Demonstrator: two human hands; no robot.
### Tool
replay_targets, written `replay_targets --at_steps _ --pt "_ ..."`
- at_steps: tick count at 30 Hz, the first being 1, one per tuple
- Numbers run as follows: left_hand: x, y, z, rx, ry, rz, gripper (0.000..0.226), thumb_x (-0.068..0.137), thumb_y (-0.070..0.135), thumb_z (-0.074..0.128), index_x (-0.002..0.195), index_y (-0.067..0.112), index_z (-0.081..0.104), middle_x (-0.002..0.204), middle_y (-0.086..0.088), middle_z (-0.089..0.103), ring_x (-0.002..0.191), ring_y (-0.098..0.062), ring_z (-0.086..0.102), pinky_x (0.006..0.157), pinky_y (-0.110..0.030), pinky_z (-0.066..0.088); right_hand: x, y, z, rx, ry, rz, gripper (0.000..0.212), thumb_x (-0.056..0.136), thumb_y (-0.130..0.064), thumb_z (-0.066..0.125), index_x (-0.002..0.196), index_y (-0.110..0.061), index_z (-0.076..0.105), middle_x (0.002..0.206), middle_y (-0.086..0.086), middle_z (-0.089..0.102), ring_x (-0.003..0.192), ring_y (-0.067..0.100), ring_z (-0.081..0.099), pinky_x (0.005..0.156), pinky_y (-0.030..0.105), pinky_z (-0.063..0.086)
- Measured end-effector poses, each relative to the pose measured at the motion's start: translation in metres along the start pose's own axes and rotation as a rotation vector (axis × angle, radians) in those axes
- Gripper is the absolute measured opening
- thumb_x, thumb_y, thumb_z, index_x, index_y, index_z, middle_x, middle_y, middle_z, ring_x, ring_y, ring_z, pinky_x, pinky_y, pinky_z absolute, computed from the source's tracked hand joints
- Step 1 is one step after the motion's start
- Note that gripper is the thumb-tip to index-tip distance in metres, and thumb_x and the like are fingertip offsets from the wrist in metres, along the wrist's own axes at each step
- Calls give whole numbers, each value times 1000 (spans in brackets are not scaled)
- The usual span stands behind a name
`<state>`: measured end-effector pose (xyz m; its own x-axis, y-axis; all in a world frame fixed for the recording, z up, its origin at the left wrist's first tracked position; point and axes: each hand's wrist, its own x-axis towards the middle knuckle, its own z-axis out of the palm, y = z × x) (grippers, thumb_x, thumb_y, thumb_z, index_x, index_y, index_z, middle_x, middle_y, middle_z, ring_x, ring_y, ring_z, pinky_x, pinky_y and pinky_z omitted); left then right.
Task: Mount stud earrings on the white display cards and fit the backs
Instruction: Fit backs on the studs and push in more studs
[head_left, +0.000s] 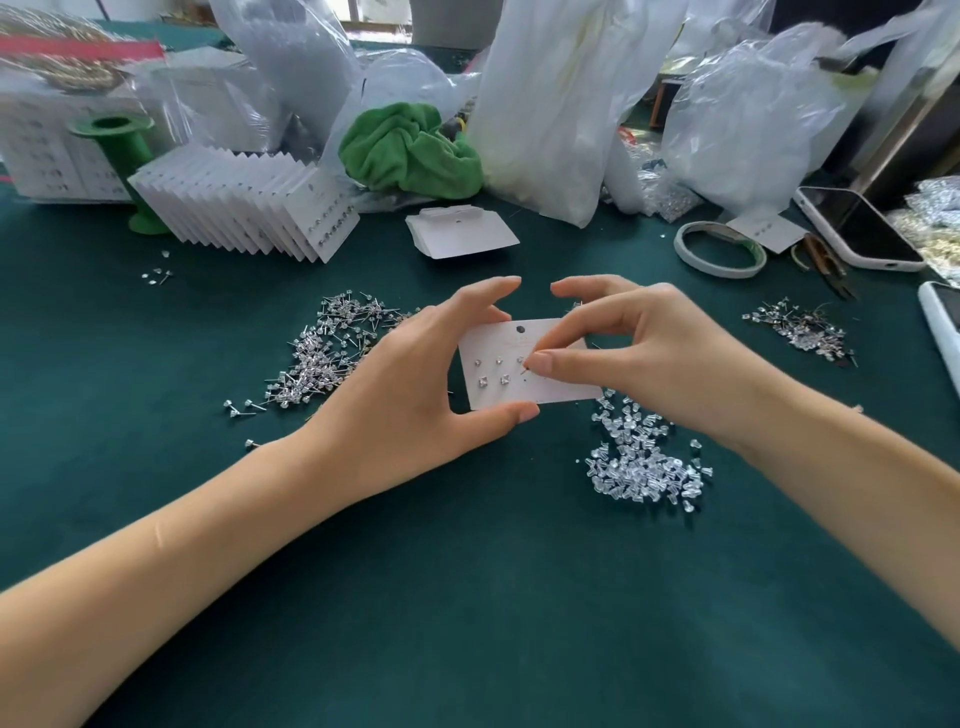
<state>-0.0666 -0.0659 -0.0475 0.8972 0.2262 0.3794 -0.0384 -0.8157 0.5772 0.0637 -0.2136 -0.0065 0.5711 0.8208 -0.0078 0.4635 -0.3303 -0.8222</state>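
Mid-table: white display card (524, 376) pinched in left hand (415, 395); stud earring (525, 369) gripped by right hand (639, 353), post at hole. Mounting step; next likely pushing through, then backs (644, 467), near card's lower right corner.

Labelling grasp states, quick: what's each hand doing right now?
Left hand: holding the white display card by its edges.
Right hand: pinching a stud earring against the card.

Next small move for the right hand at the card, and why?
Probably push the stud through its hole. The right hand pinches it at the white card, held by the left hand; five studs are already seated, and holes beside them look empty.
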Motion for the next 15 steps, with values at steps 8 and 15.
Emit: replay_targets --at_steps 8,15 --pt "0 2 1 3 14 -2 80 71 48 75 139 30 36 116 15 58 106 -4 54 94 -18 39 -3 -3 1 11 -20 35 6 77 -27 77 75 -33 75 137 -9 50 122 -3 46 95 20 30" --pt "-1 5 1 6 19 1 79 70 47 71 138 26 38 118 10 59 108 -9 55 99 -28 40 -5 0 3 0 -15 34 3 78 -27 76 76 -29 77 133 -9 53 123 -6 45 100 22 28"
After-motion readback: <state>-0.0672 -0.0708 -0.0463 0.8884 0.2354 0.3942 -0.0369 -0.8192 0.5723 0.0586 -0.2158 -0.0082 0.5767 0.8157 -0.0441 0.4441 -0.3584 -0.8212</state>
